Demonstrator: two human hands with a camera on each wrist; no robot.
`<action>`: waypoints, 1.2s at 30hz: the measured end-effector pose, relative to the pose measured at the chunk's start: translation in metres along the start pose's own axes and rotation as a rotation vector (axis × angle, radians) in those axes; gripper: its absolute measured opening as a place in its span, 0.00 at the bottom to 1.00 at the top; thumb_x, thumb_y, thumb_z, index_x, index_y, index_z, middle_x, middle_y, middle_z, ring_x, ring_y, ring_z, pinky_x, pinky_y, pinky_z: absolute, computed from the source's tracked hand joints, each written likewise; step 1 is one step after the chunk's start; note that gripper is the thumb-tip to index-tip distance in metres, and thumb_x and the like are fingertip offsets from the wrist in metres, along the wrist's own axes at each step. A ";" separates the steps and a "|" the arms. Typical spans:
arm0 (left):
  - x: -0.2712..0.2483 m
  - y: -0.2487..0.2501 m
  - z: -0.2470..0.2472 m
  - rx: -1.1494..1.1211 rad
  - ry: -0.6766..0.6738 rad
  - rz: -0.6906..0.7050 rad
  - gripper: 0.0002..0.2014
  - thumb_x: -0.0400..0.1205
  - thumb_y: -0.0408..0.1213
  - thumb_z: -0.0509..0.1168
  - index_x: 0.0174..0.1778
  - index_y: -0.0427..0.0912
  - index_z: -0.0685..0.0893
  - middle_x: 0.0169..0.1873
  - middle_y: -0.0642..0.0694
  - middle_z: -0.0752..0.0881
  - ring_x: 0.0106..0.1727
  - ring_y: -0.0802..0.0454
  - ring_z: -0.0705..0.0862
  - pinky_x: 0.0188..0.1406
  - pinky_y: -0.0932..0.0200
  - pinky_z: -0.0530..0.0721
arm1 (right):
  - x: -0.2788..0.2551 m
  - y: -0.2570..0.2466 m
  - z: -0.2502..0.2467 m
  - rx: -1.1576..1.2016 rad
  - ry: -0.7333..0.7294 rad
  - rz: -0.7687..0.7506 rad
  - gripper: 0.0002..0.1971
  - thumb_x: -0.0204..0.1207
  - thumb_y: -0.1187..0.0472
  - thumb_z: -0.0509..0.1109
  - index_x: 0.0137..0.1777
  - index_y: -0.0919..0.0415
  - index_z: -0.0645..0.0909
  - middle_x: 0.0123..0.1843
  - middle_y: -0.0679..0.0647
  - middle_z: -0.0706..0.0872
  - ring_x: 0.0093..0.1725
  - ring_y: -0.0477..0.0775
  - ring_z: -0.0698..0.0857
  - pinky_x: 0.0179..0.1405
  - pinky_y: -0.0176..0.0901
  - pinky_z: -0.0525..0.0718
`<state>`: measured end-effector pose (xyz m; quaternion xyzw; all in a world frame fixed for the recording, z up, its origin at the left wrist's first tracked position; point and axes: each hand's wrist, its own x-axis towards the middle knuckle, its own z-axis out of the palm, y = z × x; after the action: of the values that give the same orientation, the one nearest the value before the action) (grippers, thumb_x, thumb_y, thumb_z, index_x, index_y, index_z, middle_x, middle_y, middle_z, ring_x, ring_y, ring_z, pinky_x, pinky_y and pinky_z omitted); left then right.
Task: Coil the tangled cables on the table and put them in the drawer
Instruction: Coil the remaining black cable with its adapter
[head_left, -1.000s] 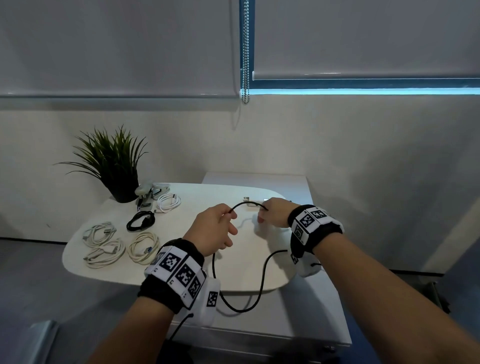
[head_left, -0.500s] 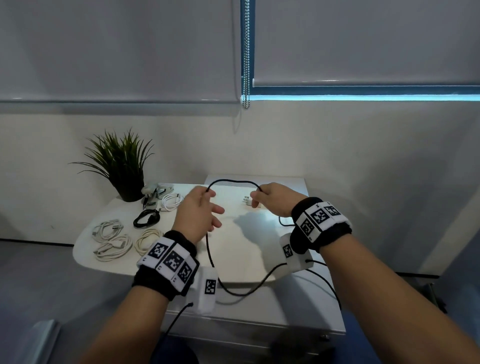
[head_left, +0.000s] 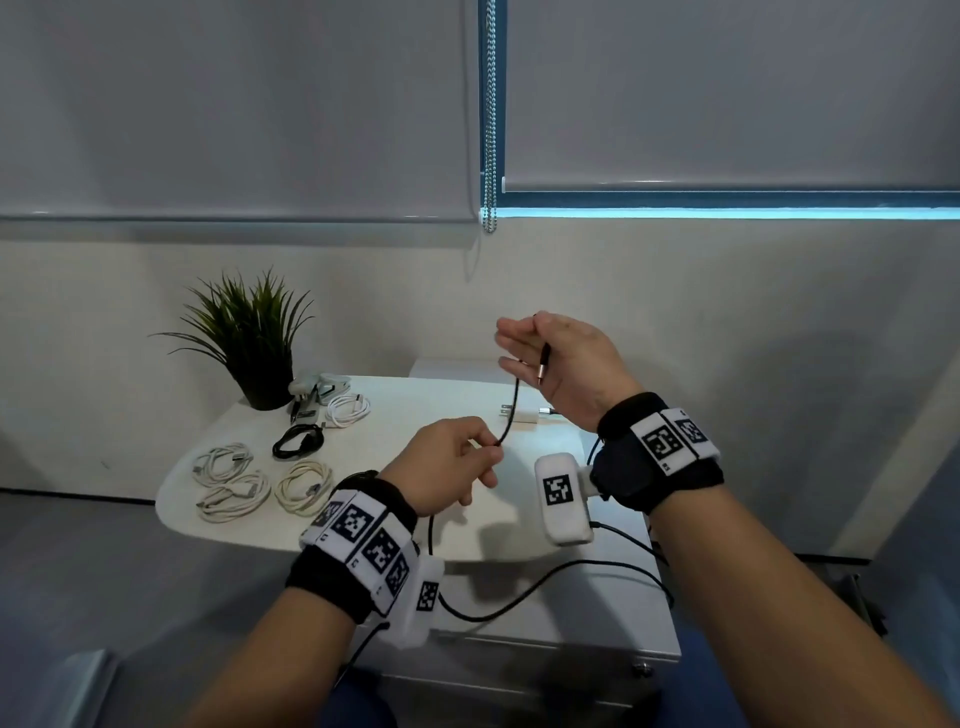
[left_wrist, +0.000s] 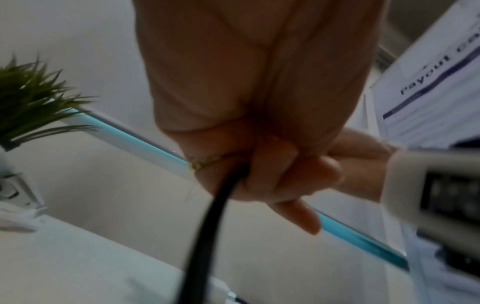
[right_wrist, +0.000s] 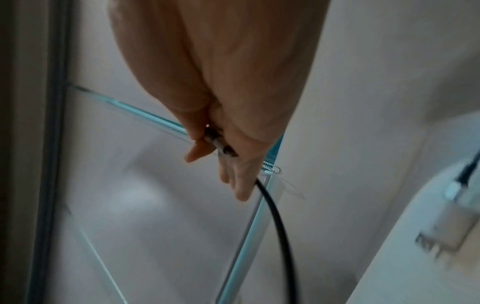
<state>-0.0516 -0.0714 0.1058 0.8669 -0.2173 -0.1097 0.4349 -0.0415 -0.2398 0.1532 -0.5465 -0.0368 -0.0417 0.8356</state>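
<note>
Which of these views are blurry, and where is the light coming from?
Head view: sharp, dim room, a bright strip of daylight under the blind, soft hand shadows on the table. Left wrist view: left hand and black cable soft and shaded. Right wrist view: motion blur, worst on the charger; right hand smeared.

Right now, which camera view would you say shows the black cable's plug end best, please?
The head view: the plug lies across the right hand, its metal tip clear. The right wrist view shows it blurred, held by the thumb. The left wrist view shows only cable gripped by the left hand.
</note>
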 end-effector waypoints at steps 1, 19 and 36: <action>-0.001 0.001 -0.001 -0.032 -0.040 -0.004 0.07 0.82 0.40 0.63 0.42 0.40 0.81 0.29 0.48 0.87 0.17 0.56 0.74 0.20 0.69 0.71 | 0.001 0.002 -0.002 -0.142 0.031 -0.024 0.14 0.86 0.61 0.56 0.42 0.61 0.80 0.57 0.60 0.86 0.66 0.61 0.82 0.67 0.54 0.80; 0.016 -0.002 -0.010 -0.490 0.293 -0.043 0.13 0.86 0.39 0.56 0.35 0.43 0.73 0.25 0.47 0.72 0.18 0.57 0.72 0.24 0.63 0.72 | -0.020 -0.017 -0.017 -0.467 -0.025 0.033 0.21 0.85 0.53 0.58 0.29 0.59 0.71 0.22 0.51 0.62 0.19 0.48 0.59 0.23 0.38 0.60; -0.007 0.034 -0.002 -0.362 -0.049 0.167 0.07 0.83 0.31 0.61 0.39 0.40 0.80 0.21 0.51 0.79 0.26 0.57 0.81 0.38 0.63 0.79 | -0.006 -0.019 -0.013 -0.875 0.011 -0.156 0.12 0.83 0.59 0.60 0.42 0.50 0.84 0.57 0.51 0.88 0.61 0.49 0.84 0.67 0.43 0.73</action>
<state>-0.0661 -0.0844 0.1341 0.7505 -0.2755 -0.1318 0.5860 -0.0494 -0.2586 0.1645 -0.8441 -0.0522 -0.1191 0.5201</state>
